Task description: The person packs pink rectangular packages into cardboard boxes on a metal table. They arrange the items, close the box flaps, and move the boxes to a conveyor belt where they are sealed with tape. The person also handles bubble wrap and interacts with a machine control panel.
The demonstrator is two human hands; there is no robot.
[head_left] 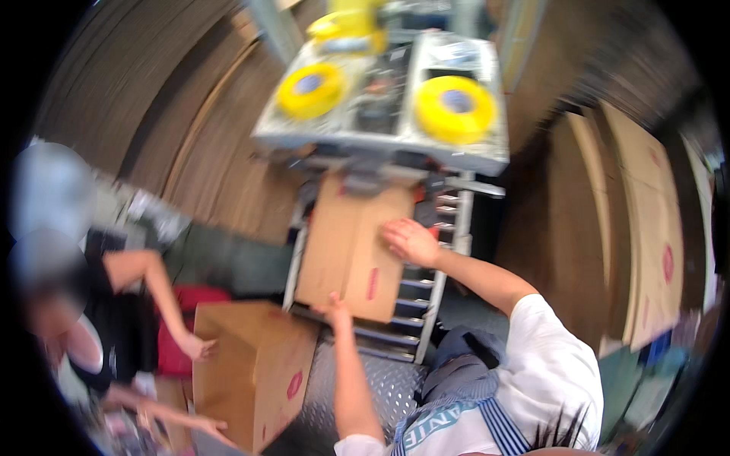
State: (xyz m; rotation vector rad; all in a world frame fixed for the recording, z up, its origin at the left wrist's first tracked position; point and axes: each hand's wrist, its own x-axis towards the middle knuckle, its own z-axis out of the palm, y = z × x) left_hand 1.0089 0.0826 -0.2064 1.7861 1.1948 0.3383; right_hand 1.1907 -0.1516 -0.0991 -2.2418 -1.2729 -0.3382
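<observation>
A closed brown carton (353,254) with red print lies on the roller conveyor (407,323), its far end at the mouth of a carton taping machine (380,144). My right hand (411,242) lies on the top of the carton near its right edge, fingers stretched out. At the carton's near edge, my left hand (334,310) touches it with fingers extended and slightly apart; part of that hand is blurred. Neither hand is wrapped round anything.
Yellow tape rolls (455,110) sit on the machine. At left, a co-worker's hand (199,347) is at an open carton (258,365) beside the conveyor. Flattened cardboard (654,235) stands upright at right, and more cardboard stacks (205,129) rise at far left. Near the conveyor's end lies a metal tread plate (331,380).
</observation>
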